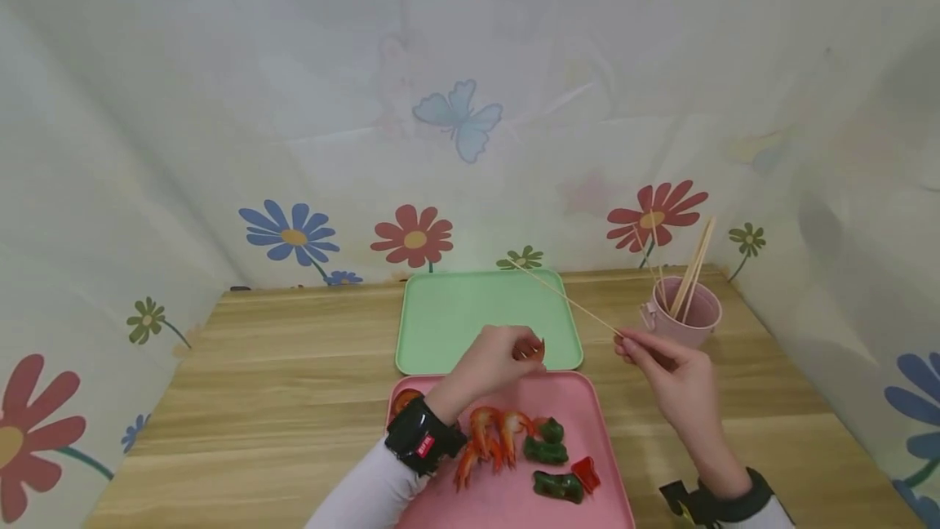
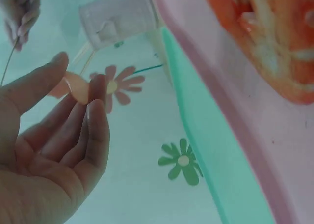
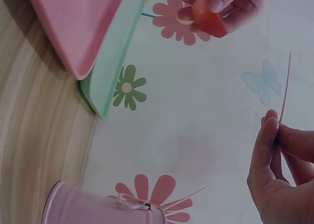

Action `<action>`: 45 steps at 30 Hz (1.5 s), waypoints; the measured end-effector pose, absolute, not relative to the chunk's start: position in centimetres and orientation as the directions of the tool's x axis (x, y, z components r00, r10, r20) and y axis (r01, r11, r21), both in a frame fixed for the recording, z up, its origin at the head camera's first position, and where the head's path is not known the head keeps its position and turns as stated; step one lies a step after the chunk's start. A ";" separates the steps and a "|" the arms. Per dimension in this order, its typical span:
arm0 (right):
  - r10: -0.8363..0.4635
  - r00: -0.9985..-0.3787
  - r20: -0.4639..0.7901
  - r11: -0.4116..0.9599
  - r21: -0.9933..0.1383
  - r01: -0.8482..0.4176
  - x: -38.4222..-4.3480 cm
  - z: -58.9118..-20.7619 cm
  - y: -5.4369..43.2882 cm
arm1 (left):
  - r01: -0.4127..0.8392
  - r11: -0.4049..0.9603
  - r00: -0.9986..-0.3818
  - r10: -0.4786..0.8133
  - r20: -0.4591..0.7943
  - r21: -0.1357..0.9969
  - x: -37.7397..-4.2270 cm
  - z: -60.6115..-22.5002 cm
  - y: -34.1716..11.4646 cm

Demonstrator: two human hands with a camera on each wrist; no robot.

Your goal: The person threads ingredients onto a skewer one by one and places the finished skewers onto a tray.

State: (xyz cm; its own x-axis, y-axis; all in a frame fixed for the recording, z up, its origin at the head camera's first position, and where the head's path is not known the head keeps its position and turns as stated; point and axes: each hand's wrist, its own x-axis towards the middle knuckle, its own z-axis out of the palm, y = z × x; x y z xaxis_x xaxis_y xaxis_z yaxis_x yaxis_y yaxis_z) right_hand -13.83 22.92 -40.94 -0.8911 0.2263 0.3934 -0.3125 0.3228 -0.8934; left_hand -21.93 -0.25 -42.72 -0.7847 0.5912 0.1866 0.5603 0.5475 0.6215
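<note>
Above the pink tray (image 1: 514,504), my left hand (image 1: 499,357) pinches a piece of red pepper (image 3: 208,17) between thumb and fingers. My right hand (image 1: 676,382) is off to the right, pinching a thin wooden skewer (image 1: 565,298) near one end; its free end slants up and left over the green tray (image 1: 485,317). The skewer and the pepper piece are apart. On the pink tray lie several shrimp (image 1: 485,431), green pepper pieces (image 1: 558,486) and another red piece (image 1: 586,476). A round orange-red piece (image 1: 406,400) is partly hidden behind my left wrist.
A small pink bucket (image 1: 698,321) holding several skewers and sticks (image 1: 690,272) stands at the back right of the wooden table (image 1: 294,398). The green tray lies behind the pink one. A flower-patterned cloth (image 1: 330,104) hangs around the table's back and sides.
</note>
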 end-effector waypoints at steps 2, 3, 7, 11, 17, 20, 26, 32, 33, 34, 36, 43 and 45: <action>0.218 -0.895 0.388 0.322 -0.895 -0.309 -13.9 -40.7 22.6 | 0.498 0.515 -0.827 0.525 0.203 0.698 -21.9 -42.5 -1.4; 0.215 -0.897 0.385 0.319 -0.896 -0.309 -14.0 -40.6 22.5 | 0.464 0.486 -0.845 0.493 0.207 0.741 -21.9 -42.4 -2.0; 0.191 -0.903 0.384 0.282 -0.903 -0.324 -14.3 -40.2 21.8 | 0.331 0.359 -0.908 0.373 0.190 0.873 -21.7 -41.8 -4.5; 0.159 -0.904 0.397 0.239 -0.904 -0.355 -14.6 -39.9 21.2 | 0.216 0.216 -0.944 0.294 0.147 0.952 -21.4 -41.0 -6.7; 0.103 -0.899 0.426 0.258 -0.884 -0.390 -14.8 -39.6 20.6 | 0.132 0.010 -0.973 0.191 0.128 0.991 -21.2 -39.8 -8.5; 0.082 -0.896 0.437 0.266 -0.876 -0.403 -14.9 -39.6 20.3 | 0.128 -0.143 -0.981 0.124 0.146 0.981 -21.1 -39.2 -9.0; 0.052 -0.903 0.427 0.265 -0.878 -0.400 -14.7 -39.5 19.9 | 0.057 -0.433 -0.996 0.042 0.084 0.899 -20.9 -38.2 -10.2; 0.000 -0.913 0.409 0.304 -0.869 -0.390 -14.0 -39.6 19.7 | -0.030 -0.590 -0.998 0.058 0.005 0.807 -20.1 -37.4 -11.1; -0.011 -0.913 0.408 0.315 -0.865 -0.391 -13.9 -39.6 19.6 | -0.040 -0.608 -0.998 0.070 0.003 0.793 -20.0 -37.3 -11.2; -0.021 -0.912 0.409 0.325 -0.860 -0.393 -13.8 -39.6 19.6 | -0.052 -0.625 -0.996 0.085 0.002 0.779 -19.9 -37.3 -11.2; -0.033 -0.911 0.410 0.338 -0.854 -0.396 -13.7 -39.6 19.5 | -0.067 -0.648 -0.994 0.112 0.008 0.759 -19.7 -37.1 -11.2; -0.038 -0.915 0.402 0.354 -0.851 -0.389 -13.4 -39.5 19.3 | -0.093 -0.654 -0.990 0.144 0.003 0.750 -19.4 -37.1 -11.0; -0.039 -0.915 0.401 0.355 -0.851 -0.388 -13.3 -39.5 19.2 | -0.095 -0.652 -0.989 0.145 0.001 0.752 -19.4 -37.2 -11.0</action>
